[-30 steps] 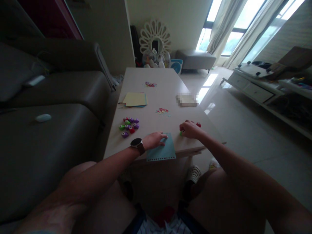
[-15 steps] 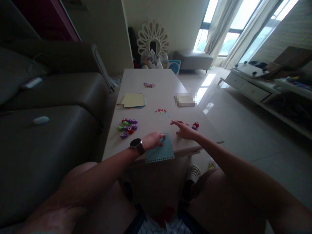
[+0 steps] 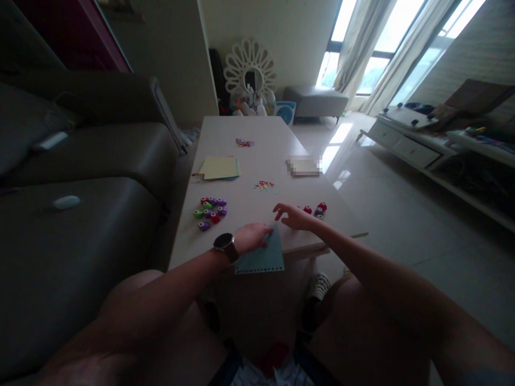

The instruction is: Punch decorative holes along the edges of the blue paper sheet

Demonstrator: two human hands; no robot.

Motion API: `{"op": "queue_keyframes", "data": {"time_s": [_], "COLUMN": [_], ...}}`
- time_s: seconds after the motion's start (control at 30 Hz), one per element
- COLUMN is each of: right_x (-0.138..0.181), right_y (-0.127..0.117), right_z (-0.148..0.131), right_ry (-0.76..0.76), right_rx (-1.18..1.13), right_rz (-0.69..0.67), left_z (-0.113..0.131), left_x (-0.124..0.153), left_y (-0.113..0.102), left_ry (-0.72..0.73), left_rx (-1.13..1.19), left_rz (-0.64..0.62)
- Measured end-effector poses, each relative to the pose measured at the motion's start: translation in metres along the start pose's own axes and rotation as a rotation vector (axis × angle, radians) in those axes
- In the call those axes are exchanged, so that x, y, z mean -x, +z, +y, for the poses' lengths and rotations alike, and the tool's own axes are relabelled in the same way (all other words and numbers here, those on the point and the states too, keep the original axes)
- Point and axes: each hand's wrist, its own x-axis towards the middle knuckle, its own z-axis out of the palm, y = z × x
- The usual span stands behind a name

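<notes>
A blue sheet of paper point(image 3: 263, 257) with a punched lower edge hangs over the near edge of the pale table point(image 3: 257, 161). My left hand point(image 3: 255, 236), with a watch on its wrist, grips the sheet's upper left part. My right hand point(image 3: 293, 216) hovers just above the sheet's top right corner with its fingers spread and nothing in it. A few small punches point(image 3: 316, 209), red and purple, lie on the table right of that hand. A cluster of several coloured punches point(image 3: 210, 211) lies to the left.
A stack of yellow and blue paper point(image 3: 219, 168) and two piles of coloured confetti point(image 3: 264, 185) lie farther up the table. A dark sofa point(image 3: 80, 177) runs along the left. A low white cabinet point(image 3: 406, 145) stands at the right across bare floor.
My right hand let go of a small punch at the right and moved left, opening, toward the blue sheet. My left hand pulled the sheet slightly nearer.
</notes>
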Motion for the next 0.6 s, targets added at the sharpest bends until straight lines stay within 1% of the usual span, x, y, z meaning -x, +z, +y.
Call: {"op": "queue_keyframes", "data": {"time_s": [0.13,0.2,0.3,0.4,0.47,0.53,0.6], "right_x": [-0.014,-0.017,-0.016,-0.005,0.007,0.02,0.033], "right_y": [0.004,-0.001,-0.013,-0.028,-0.037,-0.044,-0.05], "right_z": [-0.005,-0.007,-0.01,-0.011,-0.012,-0.015,-0.022], "right_ry": [-0.004,-0.019,-0.018,0.011,-0.008,-0.044,-0.065], "right_rx": [0.031,0.057,0.077,0.108,0.144,0.169,0.162], "right_rz": [0.011,0.065,0.168,0.26,0.292,0.296,0.259], "left_z": [0.004,0.006,0.01,0.014,0.016,0.016,0.013], "left_x": [0.006,0.008,0.012,0.015,0.015,0.013,0.01], "left_y": [-0.003,-0.005,-0.007,-0.008,-0.008,-0.008,-0.01], "left_ry": [-0.014,-0.015,-0.012,-0.011,-0.01,-0.011,-0.02], "left_rx": [-0.009,-0.013,-0.022,-0.043,-0.062,-0.081,-0.099], "left_rz": [-0.015,-0.019,-0.02,-0.018,-0.012,-0.005,0.001]}}
